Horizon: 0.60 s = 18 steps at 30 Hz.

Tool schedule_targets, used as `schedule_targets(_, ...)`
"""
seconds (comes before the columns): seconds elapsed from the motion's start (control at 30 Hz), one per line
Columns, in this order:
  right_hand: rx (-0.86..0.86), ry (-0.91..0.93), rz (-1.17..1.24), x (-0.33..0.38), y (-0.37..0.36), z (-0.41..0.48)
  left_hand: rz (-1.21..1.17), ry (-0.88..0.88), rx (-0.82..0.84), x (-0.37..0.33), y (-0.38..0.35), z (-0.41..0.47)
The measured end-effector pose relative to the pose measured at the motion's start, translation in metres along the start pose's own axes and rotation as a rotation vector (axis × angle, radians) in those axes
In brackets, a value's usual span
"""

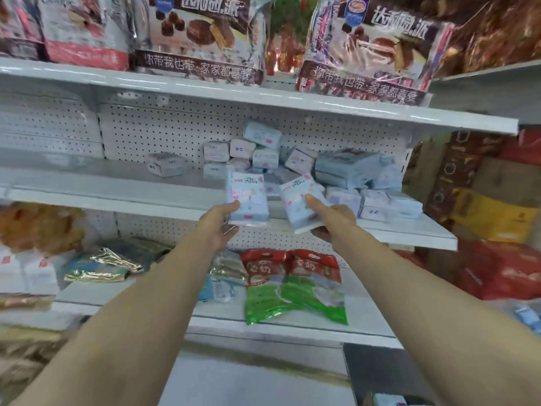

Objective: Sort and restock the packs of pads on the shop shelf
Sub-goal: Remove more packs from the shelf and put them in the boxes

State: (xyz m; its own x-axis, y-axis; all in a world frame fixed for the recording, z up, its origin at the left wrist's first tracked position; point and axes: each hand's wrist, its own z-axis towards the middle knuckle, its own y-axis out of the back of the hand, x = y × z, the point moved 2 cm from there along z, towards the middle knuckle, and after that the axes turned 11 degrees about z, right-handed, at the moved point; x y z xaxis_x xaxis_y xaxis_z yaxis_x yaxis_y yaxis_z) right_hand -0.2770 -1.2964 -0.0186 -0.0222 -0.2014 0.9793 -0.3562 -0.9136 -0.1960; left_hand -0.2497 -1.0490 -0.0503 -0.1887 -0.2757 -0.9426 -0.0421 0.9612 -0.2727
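My left hand (pixel 220 227) grips a pale blue and pink pack of pads (pixel 247 197), held upright in front of the middle shelf (pixel 117 197). My right hand (pixel 330 219) grips a second, similar pack (pixel 298 205), tilted a little to the left. Both packs hover at the shelf's front edge. Behind them a loose heap of pad packs (pixel 260 150) leans against the pegboard back wall. Larger blue packs (pixel 348 168) are stacked at the right, with more packs (pixel 389 205) in front of them. One lone pack (pixel 167 164) lies apart to the left.
The upper shelf (pixel 263 96) carries big bags of chocolate pies. On the lower shelf (pixel 292 326) lie red and green bags (pixel 292 285) and gold foil packets (pixel 108 263). Cartons and red bags (pixel 497 271) stand at the right.
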Motion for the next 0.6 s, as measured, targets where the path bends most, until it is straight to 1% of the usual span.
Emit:
schedule_targets(0.2,0.053,-0.113,-0.025,-0.034,0.088,-0.024,0.0,0.084,0.08,0.062,-0.043,-0.051)
schedule_targets(0.3,0.073,-0.157,0.001,-0.059,0.125,-0.035,-0.002,0.15,0.082,0.098,-0.049,-0.063)
schedule_targets(0.43,0.052,-0.193,0.021,-0.095,0.166,-0.046,0.022,0.254,0.073,0.151,-0.058,-0.065)
schedule_targets(0.6,-0.032,-0.335,-0.024,-0.153,0.207,-0.054,0.052,0.392,0.06,0.22,-0.065,-0.059)
